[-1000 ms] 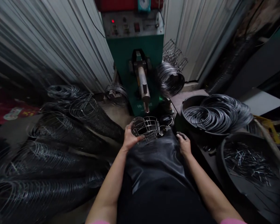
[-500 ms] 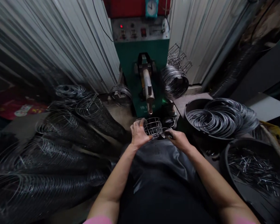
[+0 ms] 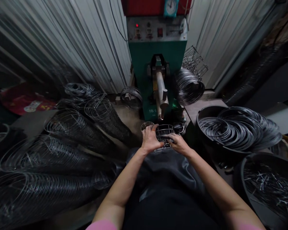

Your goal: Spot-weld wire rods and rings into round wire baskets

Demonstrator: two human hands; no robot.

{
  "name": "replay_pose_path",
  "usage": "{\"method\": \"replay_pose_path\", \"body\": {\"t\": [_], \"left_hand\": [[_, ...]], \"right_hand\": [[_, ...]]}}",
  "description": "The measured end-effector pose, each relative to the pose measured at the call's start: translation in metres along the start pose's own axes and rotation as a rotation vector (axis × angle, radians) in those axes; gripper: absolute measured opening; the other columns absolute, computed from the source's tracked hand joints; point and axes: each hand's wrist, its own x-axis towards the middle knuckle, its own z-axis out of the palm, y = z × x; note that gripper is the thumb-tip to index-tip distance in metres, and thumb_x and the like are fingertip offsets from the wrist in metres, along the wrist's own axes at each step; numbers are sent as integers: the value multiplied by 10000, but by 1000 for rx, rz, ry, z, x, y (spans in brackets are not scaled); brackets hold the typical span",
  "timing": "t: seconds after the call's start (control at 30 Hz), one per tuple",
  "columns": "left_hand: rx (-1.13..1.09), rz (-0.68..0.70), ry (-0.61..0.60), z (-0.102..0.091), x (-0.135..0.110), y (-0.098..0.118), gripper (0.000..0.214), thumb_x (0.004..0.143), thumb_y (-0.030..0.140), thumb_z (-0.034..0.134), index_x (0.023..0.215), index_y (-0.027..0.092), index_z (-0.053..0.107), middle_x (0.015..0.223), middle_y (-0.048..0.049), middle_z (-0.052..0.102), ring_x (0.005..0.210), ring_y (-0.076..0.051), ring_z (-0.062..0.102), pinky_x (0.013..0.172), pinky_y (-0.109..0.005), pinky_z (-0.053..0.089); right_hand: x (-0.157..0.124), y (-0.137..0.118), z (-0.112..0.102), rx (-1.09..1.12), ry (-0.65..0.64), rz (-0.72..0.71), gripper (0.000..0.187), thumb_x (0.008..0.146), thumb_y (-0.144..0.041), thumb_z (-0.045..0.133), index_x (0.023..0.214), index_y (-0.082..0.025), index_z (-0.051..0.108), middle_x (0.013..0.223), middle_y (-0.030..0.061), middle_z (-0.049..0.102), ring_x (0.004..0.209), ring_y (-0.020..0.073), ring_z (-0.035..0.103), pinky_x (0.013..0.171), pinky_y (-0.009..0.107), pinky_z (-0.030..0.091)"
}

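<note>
corrugated metal walls frame a green welding machine [image 3: 157, 64]; beneath its electrode arm [image 3: 161, 95], left hand [image 3: 150, 140] and right hand [image 3: 179, 143] clasp a small wire cage [image 3: 164, 133], best kept level between both grips.

A small wire cage [image 3: 165, 133] of thin, bright metal sits gripped between both hands, just below the tip of the machine's arm. It is a rounded basket of ribs crossed by hoops, lying tilted on its side over the dark apron. The left hand [image 3: 150, 140] clasps its left end, fingers curled over the top ribs; the right hand [image 3: 179, 143] presses on its right and lower side. A round wire ring shows just beyond the left hand's fingers.
</note>
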Motion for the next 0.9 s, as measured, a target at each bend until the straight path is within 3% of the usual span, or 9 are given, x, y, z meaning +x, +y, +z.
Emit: {"method": "replay_pose_path", "body": {"t": [0.2, 0.47, 0.67, 0.9], "left_hand": [[-50, 1, -41, -1, 13, -6, 858, 465, 311, 757, 1242, 210, 410, 1217, -107, 449, 1147, -312, 388, 981, -426, 298], [-70, 7, -92, 1, 30, -18, 845, 478, 314, 748, 1246, 225, 405, 1181, -94, 465, 1136, -310, 407, 970, -431, 320], [-74, 1, -76, 4, 48, -25, 843, 478, 318, 764, 1240, 211, 418, 1150, -95, 479, 1100, -310, 433, 941, -430, 354], [-94, -16, -90, 7, 65, -29, 820, 488, 399, 775, 1222, 233, 448, 1106, -84, 503, 1078, -305, 451, 921, -403, 360]], "right_hand": [[11, 3, -14, -45, -140, -49, 318, 795, -211, 548, 1106, -197, 610, 1024, 87, 632, 925, 193, 608, 802, 316, 484], [20, 15, -3, -64, -97, -76, 322, 773, -93, 519, 1039, -222, 648, 944, 62, 655, 850, 169, 625, 745, 279, 489], [36, 18, -6, -103, -85, -56, 344, 755, -59, 504, 1015, -224, 657, 960, 59, 657, 856, 168, 626, 748, 271, 487], [52, 22, -9, -105, -55, -36, 208, 792, -116, 526, 923, -200, 663, 924, 63, 664, 852, 181, 630, 739, 284, 488]]}}
